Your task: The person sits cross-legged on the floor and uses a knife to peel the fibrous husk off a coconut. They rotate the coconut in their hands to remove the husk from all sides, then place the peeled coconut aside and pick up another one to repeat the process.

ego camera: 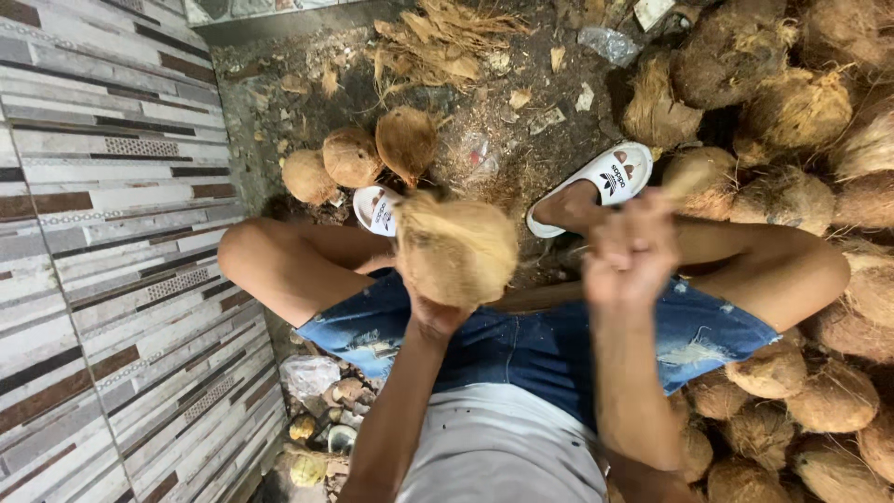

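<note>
I sit with knees spread, looking down at my lap. My left hand (436, 315) cups a husked, fibrous brown coconut (456, 250) from underneath, holding it up over my lap. My right hand (631, 250) is a blurred fist closed on a handle-like tool whose pale end (684, 179) sticks up past my knuckles; most of the tool is smeared by motion. The right hand is a little to the right of the coconut, not touching it.
Three peeled coconuts (352, 156) lie on the dirt floor beyond my left foot in its white slide sandal (374, 210). A big heap of unpeeled coconuts (801, 112) runs along the right. Loose husk (438, 42) lies ahead. A tiled wall (112, 233) stands at left.
</note>
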